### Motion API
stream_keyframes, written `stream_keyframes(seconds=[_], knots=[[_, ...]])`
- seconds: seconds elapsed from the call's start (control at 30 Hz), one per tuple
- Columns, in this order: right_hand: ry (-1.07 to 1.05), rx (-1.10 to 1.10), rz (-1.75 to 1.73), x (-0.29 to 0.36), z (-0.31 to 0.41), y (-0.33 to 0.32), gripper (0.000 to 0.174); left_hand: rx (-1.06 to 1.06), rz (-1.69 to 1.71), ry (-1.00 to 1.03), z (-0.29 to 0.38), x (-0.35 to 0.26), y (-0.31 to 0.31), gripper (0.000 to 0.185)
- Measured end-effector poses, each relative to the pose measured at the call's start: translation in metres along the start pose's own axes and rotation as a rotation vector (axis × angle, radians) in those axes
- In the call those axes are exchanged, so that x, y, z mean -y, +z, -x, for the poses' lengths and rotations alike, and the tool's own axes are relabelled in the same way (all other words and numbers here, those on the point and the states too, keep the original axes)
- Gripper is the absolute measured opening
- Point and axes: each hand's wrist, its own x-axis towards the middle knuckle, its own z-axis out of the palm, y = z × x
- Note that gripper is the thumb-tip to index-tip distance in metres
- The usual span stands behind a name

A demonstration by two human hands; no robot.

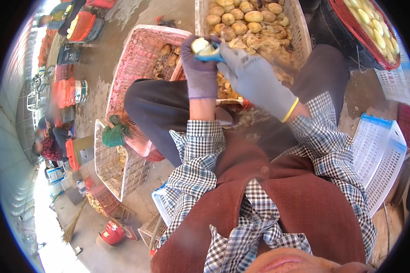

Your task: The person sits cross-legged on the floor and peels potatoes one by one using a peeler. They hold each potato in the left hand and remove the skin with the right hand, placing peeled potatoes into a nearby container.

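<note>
My left hand point(202, 73), in a purple-grey glove, grips a pale potato point(200, 45) with its peeled side up. My right hand point(259, 76), in a grey glove with a yellow cuff, grips a blue-handled peeler point(210, 56), its head against the potato. Just beyond both hands stands a pale plastic crate point(304, 37). Inside it, several brownish unpeeled potatoes point(239, 17) are at the far end, with a heap of potato peelings point(259, 47) nearer me. Left of my left hand is a pink plastic crate point(126, 71) with a few potatoes point(171, 59) in it.
At upper right, a black bucket point(335, 37) lined with red mesh holds peeled potatoes point(376, 24). A white basket point(379, 160) stands to my right. On the left are a dirty white crate point(112, 170), green netting point(114, 133), a red cap-like item point(111, 233) and other people.
</note>
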Motion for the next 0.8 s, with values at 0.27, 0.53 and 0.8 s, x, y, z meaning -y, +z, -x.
stream_keyframes(seconds=[0.27,0.53,0.8], knots=[[-0.012,-0.070,-0.052,0.008,0.000,-0.011,0.041,0.101,-0.114,0.218,0.006,-0.007,-0.011,0.030],[-0.052,-0.012,0.200,0.022,0.000,0.003,0.038,0.099,-0.110,0.216,0.008,-0.011,-0.013,0.015],[-0.032,0.059,-0.001,0.017,0.005,-0.020,0.038,0.031,0.381,-0.115,0.006,-0.023,-0.006,0.017]])
